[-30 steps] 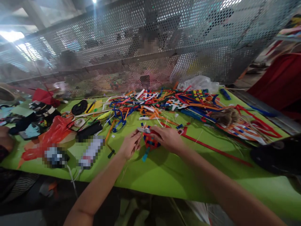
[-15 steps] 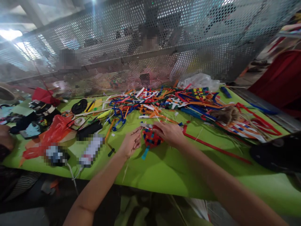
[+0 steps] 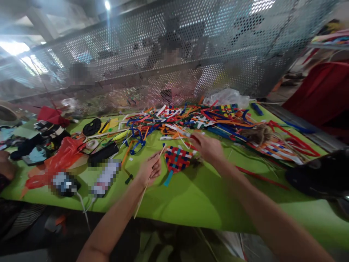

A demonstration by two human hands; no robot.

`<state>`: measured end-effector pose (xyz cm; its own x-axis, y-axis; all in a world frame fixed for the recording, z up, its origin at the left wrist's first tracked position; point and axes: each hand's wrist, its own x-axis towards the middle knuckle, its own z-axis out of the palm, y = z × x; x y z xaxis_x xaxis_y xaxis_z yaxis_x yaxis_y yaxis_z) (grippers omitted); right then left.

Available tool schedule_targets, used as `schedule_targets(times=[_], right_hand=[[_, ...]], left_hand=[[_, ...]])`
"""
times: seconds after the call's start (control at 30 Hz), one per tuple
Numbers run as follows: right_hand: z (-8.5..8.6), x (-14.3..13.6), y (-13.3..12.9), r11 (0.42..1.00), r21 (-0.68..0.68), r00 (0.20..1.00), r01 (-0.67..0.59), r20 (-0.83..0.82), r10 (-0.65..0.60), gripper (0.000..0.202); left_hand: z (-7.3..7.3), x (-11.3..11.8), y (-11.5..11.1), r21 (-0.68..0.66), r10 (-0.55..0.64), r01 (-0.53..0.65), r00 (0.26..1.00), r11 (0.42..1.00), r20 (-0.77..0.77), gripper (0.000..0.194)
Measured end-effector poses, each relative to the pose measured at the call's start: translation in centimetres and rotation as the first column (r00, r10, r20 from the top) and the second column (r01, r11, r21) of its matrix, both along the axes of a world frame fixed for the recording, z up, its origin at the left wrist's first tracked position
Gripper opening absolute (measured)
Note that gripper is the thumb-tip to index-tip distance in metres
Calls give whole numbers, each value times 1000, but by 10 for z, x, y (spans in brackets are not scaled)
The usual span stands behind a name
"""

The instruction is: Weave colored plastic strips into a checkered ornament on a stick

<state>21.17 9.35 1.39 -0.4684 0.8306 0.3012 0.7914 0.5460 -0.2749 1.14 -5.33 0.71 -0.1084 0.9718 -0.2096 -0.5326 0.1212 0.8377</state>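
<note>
My left hand [image 3: 150,170] is closed round a thin pale stick [image 3: 141,200], whose upper tip shows above the fingers and whose long end slants down past the wrist. Just right of it, a small woven piece [image 3: 178,160] of red, blue and white strips lies on the green table [image 3: 191,200], with a teal strip hanging from its lower point. My right hand [image 3: 205,145] is up and right of the weave, apart from it. Its fingers are closed on a narrow, pale, blade-like thing [image 3: 187,134], blurred and partly covered by the fingers.
Loose coloured strips [image 3: 152,122] are heaped along the back, before a perforated metal screen [image 3: 122,65]. A red plastic bag [image 3: 62,156], a black case [image 3: 103,153] and a power strip [image 3: 106,178] lie left. A black cap-like object [image 3: 319,174] is at right.
My right hand has moved up and right off the woven piece, taking the blade-like thing with it. The weave is now in fuller view. My left hand still grips the stick.
</note>
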Motion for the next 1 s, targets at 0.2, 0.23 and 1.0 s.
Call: schedule_targets(times=[0.2,0.23,1.0], right_hand=[[4,-27,-39,934,-85,936,-347,28,351,44],[4,-30,-43,927,-98,930,-361,39,366,44],[2,-23,-43,928,-68,926,-367,68,371,47]], left_hand=[[-5,3,10,6,41,-41,999,999,19,32],[-5,3,10,9,35,-36,999,999,19,30],[-9,3,7,18,72,-70,984,997,-163,50]])
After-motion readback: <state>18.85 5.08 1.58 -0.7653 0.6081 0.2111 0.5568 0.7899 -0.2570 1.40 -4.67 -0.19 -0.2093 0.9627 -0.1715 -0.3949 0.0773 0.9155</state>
